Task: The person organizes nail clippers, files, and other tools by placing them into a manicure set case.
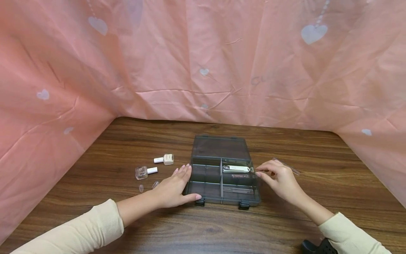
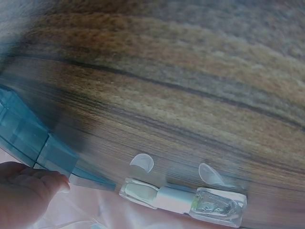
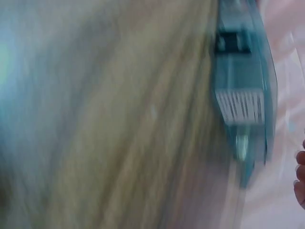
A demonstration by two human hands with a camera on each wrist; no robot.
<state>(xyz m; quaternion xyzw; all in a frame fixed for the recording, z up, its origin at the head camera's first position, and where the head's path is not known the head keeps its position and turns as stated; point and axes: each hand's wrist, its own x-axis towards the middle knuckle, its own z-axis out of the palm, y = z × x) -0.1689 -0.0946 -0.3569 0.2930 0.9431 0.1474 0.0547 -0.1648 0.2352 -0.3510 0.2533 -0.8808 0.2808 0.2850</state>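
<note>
A dark see-through compartment box (image 1: pixel 204 190) lies open on the wooden table. Its middle right compartment holds a silver nail clipper (image 1: pixel 236 169), with a small pinkish piece below it. My left hand (image 1: pixel 172 187) rests along the box's left side, fingers extended and thumb at the front edge. On the right, my right hand (image 1: pixel 282 178) has thumb and index fingertip at the box's side wall; nothing held shows between them. In the right wrist view, only its fingertips (image 3: pixel 300 176) appear, and a striped white patch (image 3: pixel 240 106) marks the box.
Left of the box lie a cream nail polish bottle (image 1: pixel 168 159), a clear glittery polish bottle (image 1: pixel 141 173) and two clear false nail tips (image 1: pixel 141 188). Thin clear strips (image 1: pixel 290 167) lie behind my right hand. A pink curtain (image 1: pixel 222 70) with hearts surrounds the table.
</note>
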